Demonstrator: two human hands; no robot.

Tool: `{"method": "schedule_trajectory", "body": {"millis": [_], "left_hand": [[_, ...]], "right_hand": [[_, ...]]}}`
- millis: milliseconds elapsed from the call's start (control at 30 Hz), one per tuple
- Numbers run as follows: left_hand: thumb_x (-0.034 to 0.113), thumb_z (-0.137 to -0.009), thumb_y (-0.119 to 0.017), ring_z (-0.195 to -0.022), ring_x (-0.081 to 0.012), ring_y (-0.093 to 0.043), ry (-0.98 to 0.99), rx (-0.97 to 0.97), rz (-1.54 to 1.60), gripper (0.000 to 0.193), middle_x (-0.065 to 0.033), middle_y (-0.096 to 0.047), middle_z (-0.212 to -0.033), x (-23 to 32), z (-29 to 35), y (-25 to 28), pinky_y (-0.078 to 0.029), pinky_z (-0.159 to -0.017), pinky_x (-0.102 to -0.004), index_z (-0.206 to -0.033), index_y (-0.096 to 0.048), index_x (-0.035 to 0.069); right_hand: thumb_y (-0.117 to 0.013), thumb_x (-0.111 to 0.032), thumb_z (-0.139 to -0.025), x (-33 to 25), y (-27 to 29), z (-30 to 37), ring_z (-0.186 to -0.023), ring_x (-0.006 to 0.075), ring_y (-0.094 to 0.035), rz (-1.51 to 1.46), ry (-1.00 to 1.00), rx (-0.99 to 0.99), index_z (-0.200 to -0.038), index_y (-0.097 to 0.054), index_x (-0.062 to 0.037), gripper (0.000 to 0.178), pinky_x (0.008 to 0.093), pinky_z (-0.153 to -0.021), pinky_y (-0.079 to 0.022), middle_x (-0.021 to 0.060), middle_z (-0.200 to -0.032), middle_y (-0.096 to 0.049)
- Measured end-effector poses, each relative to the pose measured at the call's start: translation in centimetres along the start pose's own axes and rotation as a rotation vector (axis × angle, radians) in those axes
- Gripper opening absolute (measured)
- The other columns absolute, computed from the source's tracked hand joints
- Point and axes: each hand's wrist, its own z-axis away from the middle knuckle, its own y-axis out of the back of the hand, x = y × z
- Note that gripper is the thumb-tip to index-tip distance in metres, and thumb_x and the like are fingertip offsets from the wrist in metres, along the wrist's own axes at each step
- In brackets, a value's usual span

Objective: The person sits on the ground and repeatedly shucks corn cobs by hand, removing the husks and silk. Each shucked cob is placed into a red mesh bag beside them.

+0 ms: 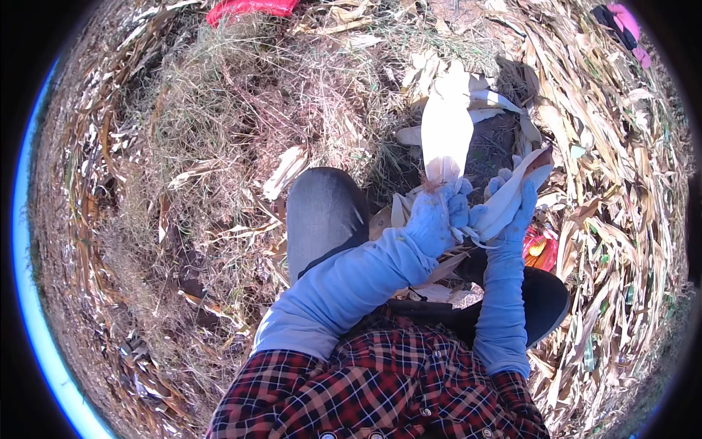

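In front of my knees, my left hand, in a pale glove, is closed round the near end of a corn ear. The ear's pale husk glares white in the sun, and its kernels cannot be made out. A tuft of reddish-brown silk sticks out beside my left fingers. My right hand, also gloved, is closed on a broad dry husk leaf just right of the ear. The two hands are close together; where leaf and ear meet is partly hidden by my fingers.
Dry corn leaves cover the ground on the right, and dry grass on the left. A red sheet or bag lies at the far edge. Pink and black cloth is far right. A red-orange packet shows beside my right knee.
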Motion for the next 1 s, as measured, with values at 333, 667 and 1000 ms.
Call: {"method": "schedule_trajectory", "body": {"millis": [333, 667, 1000], "left_hand": [[0.013, -0.101, -0.066, -0.091, -0.017, -0.067, -0.573, 0.316, -0.924, 0.028, -0.009, -0.069, -0.107, 14.6, 10.2, -3.2, -0.054, -0.073, -0.0302, -0.124, -0.062, -0.003], [0.028, -0.1, -0.064, -0.089, -0.0317, -0.068, -0.505, 0.931, -2.378, 0.058, -0.0158, -0.067, -0.12, 32.5, 11.3, 25.4, -0.057, -0.081, -0.0421, -0.151, -0.043, 0.01], [0.017, -0.097, -0.064, -0.13, -0.0327, -0.061, 0.842, 1.673, -2.368, 0.059, -0.0209, -0.062, -0.14, 35.4, 8.5, 33.8, -0.048, -0.108, -0.044, -0.153, -0.046, 0.013]], "right_hand": [[-0.071, -0.039, -0.096, -0.1, 3.1, -1.1, -0.106, 0.0309, -0.065, 0.222, -0.006, 0.364, -0.142, -0.046, -0.0054, 0.062, 0.0438, -0.102, -0.056, 0.0144, -0.12, -0.061], [-0.066, -0.035, -0.099, 3.6, -0.3, -0.9, -0.101, 0.0287, -0.065, 0.299, -0.161, 0.348, -0.145, -0.046, -0.005, 0.059, 0.0468, -0.095, -0.059, 0.0157, -0.113, -0.063], [-0.063, -0.037, -0.101, 5.4, -1.1, -1.5, -0.096, 0.0257, -0.066, 0.311, -0.313, 0.291, -0.15, -0.043, -0.0066, 0.061, 0.046, -0.091, -0.061, 0.0147, -0.113, -0.063]]}}
